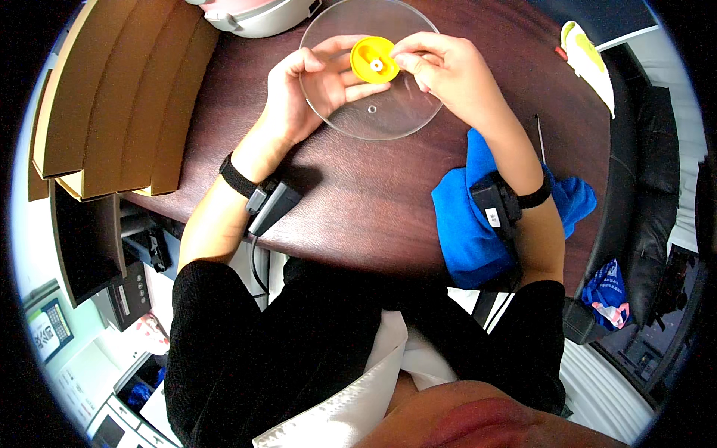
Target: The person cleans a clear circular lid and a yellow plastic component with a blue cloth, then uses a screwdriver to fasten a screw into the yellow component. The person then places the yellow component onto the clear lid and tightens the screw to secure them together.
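Observation:
A clear, round plastic disc (411, 112) with a small hole is held above the brown table. My left hand (302, 89) grips its left edge, thumb at the rim and fingers spread behind the clear plastic. Over those fingertips sits a yellow round cup-like part (366, 54) with a small white piece at its centre. My right hand (437, 66) pinches the right edge of this yellow part between thumb and fingers. Whether the yellow part lies in front of the disc or behind it, I cannot tell. Both wrists wear black straps with small boxes.
Brown cardboard boxes (127, 97) line the table's left side. A white and pink appliance (258, 16) stands at the far left. A blue cloth (467, 224) lies beneath my right forearm, and a yellow and white packet (586, 63) rests near the far right edge.

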`<state>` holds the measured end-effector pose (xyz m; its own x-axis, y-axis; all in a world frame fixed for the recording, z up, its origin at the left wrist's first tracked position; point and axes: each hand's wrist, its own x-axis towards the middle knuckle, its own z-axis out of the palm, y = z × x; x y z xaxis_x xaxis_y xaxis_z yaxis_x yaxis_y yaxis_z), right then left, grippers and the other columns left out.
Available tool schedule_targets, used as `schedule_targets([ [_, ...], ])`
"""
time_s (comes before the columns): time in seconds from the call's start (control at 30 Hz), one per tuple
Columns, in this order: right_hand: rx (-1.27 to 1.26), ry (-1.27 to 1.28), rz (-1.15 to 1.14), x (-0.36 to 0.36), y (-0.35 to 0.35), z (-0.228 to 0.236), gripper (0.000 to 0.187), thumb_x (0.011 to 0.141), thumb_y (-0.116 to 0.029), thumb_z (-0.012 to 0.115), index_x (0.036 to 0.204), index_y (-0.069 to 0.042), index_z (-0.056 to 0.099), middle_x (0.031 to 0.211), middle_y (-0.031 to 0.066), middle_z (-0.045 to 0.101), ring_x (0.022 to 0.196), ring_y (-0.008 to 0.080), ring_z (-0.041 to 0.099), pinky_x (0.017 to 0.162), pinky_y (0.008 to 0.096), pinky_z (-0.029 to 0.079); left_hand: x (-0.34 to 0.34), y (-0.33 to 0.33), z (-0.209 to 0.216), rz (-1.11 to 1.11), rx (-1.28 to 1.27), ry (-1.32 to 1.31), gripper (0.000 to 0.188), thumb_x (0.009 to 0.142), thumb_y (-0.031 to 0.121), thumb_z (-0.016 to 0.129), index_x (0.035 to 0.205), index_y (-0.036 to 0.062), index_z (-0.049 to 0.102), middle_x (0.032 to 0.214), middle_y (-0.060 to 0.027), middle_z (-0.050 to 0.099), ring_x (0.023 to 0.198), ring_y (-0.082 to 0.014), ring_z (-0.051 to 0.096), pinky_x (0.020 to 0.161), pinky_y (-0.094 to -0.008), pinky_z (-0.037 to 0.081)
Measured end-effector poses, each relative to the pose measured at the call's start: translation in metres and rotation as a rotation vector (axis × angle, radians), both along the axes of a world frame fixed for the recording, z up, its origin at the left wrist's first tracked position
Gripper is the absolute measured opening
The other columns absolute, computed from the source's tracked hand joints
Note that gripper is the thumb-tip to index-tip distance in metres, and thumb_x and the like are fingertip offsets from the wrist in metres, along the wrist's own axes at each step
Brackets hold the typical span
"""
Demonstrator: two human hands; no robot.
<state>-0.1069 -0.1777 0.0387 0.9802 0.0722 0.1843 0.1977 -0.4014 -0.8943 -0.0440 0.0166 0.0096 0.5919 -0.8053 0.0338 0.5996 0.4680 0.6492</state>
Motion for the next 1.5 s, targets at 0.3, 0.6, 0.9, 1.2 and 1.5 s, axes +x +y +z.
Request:
schedule_targets([
  [0.3,-0.03,0.069,0.068,-0.001,0.002,-0.009,0.013,0.087,-0.01,0.06,0.098,-0.002,0.061,0.08,-0.0003,0.061,0.06,0.0017,0.048,0.052,0.0163,0.038,-0.001,-0.001,-0.008,0.021,0.092,-0.018,0.057,0.076,0.024,0.041,0.124,-0.0073,0.041,0.124,-0.0238,0.049,0.114,-0.0353,0.051,0.101,-0.0491,0.037],
  [0.6,-0.072,-0.066,0.063,0.006,0.002,-0.029,0.013,0.085,-0.009,0.061,0.096,-0.002,0.059,0.081,0.0043,0.062,0.064,0.0071,0.054,0.055,0.0207,0.043,-0.003,-0.003,-0.01,0.015,0.076,-0.04,0.047,0.081,0.019,0.035,0.12,-0.0067,0.044,0.123,-0.0233,0.049,0.111,-0.0341,0.053,0.097,-0.0496,0.042],
  [0.9,-0.082,0.071,0.047,-0.002,0.007,-0.014,0.013,0.082,-0.006,0.06,0.093,0.001,0.06,0.081,0.0104,0.064,0.074,0.0156,0.064,0.067,0.0278,0.051,-0.004,-0.002,-0.009,0.031,0.212,-0.068,0.054,0.081,0.027,0.038,0.124,-0.0055,0.043,0.12,-0.0218,0.052,0.11,-0.0321,0.053,0.099,-0.0462,0.041],
  [1.2,-0.058,0.126,0.071,0.0,0.005,-0.014,0.011,0.083,-0.006,0.06,0.092,0.0,0.06,0.083,0.0094,0.064,0.077,0.0149,0.063,0.07,0.0273,0.051,-0.002,0.002,-0.013,0.032,0.326,-0.172,0.052,0.085,0.028,0.033,0.123,-0.0051,0.045,0.12,-0.0208,0.053,0.109,-0.0312,0.054,0.094,-0.0444,0.045],
  [1.5,-0.055,0.057,0.102,-0.001,0.006,-0.016,0.012,0.084,-0.005,0.058,0.095,0.001,0.058,0.083,0.0091,0.063,0.078,0.0146,0.063,0.07,0.0267,0.051,-0.003,0.008,-0.005,0.091,0.475,-0.362,0.05,0.088,0.028,0.029,0.12,-0.003,0.051,0.122,-0.0151,0.054,0.108,-0.026,0.052,0.077,-0.0392,0.051],
])
